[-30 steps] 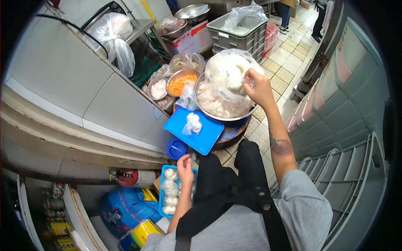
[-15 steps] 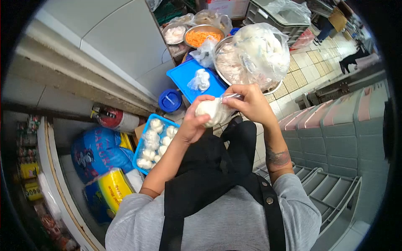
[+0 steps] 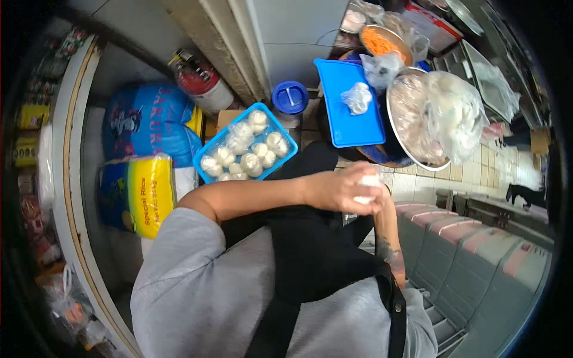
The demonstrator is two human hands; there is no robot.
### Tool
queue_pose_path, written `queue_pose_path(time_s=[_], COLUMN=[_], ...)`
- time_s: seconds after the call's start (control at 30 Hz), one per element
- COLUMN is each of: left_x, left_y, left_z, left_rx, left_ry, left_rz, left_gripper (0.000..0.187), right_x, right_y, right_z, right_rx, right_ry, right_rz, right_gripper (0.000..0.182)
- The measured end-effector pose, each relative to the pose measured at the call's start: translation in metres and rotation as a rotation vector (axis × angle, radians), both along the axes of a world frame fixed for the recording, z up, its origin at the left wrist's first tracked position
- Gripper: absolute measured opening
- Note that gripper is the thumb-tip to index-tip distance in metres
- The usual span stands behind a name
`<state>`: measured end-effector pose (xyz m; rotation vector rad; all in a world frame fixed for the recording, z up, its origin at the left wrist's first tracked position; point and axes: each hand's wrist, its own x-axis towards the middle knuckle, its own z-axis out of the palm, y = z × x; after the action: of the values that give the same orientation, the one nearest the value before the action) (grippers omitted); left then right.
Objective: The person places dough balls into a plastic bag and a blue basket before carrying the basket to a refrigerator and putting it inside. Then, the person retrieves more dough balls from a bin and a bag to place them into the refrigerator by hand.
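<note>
Above my lap, my left hand (image 3: 349, 190) is closed around a bagged white bundle (image 3: 369, 188). My right hand (image 3: 383, 190) is close behind it at the bundle's far side, largely hidden, and its grip cannot be made out. A blue tray (image 3: 325, 89) lies beyond my hands with another small bagged white bundle (image 3: 357, 98) on it. To the left, a blue basket (image 3: 290, 149) holds several white bundles in clear plastic.
A large metal bowl (image 3: 418, 160) with plastic-bagged food stands beyond my hands to the right. Near it is a bowl of orange shreds (image 3: 379, 43). A blue-lidded container (image 3: 290, 98), a fire extinguisher (image 3: 203, 83) and a yellow rice sack (image 3: 156, 197) are at the left.
The view has swung so the basket and trays appear further right. My hands have come together around the bundle, with my left hand now over it and my right hand mostly covered.
</note>
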<state>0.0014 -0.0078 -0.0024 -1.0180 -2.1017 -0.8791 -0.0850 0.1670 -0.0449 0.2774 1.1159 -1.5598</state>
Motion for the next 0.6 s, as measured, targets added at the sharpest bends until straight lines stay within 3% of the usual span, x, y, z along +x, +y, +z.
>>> queue_pose_path(time_s=[0.1, 0.2, 0.23, 0.27, 0.33, 0.4, 0.47, 0.53, 0.6], left_x=[0.005, 0.004, 0.002, 0.001, -0.002, -0.013, -0.022, -0.031, -0.033], left_y=[0.013, 0.030, 0.035, 0.038, 0.043, 0.039, 0.033, 0.020, 0.005], left_z=[-0.007, -0.012, -0.010, -0.006, -0.002, -0.021, -0.037, -0.035, -0.033], left_rx=[0.107, 0.468, 0.553, 0.707, 1.011, 1.173, 1.347, 1.666, 2.015], left_ry=[-0.028, -0.127, -0.170, -0.277, -0.491, -0.536, -0.672, -0.700, -0.624], left_rz=[-0.022, 0.140, 0.261, 0.348, 0.522, 0.649, 0.779, 0.689, 0.559], left_gripper=[0.019, 0.031, 0.044, 0.044, 0.046, 0.043, 0.037, 0.033, 0.034], right_x=[0.011, 0.010, 0.012, 0.009, 0.006, 0.015, 0.020, 0.031, 0.039], right_y=[0.018, 0.015, 0.006, 0.005, -0.030, -0.058, -0.075, -0.092, -0.103], right_z=[-0.004, -0.014, -0.016, -0.010, -0.017, -0.011, -0.010, -0.007, -0.006], right_rx=[-0.006, 0.079, -0.136, -0.198, -0.012, 0.112, 0.081, 0.115, 0.172], right_ry=[0.033, 0.064, 0.130, 0.160, 0.676, 0.922, 0.932, 1.151, 1.274], right_rz=[0.001, -0.141, -0.218, -0.334, -0.611, -0.692, -0.631, -0.568, -0.384], right_gripper=[0.033, 0.036, 0.038, 0.032, 0.029, 0.028, 0.010, 0.007, 0.029])
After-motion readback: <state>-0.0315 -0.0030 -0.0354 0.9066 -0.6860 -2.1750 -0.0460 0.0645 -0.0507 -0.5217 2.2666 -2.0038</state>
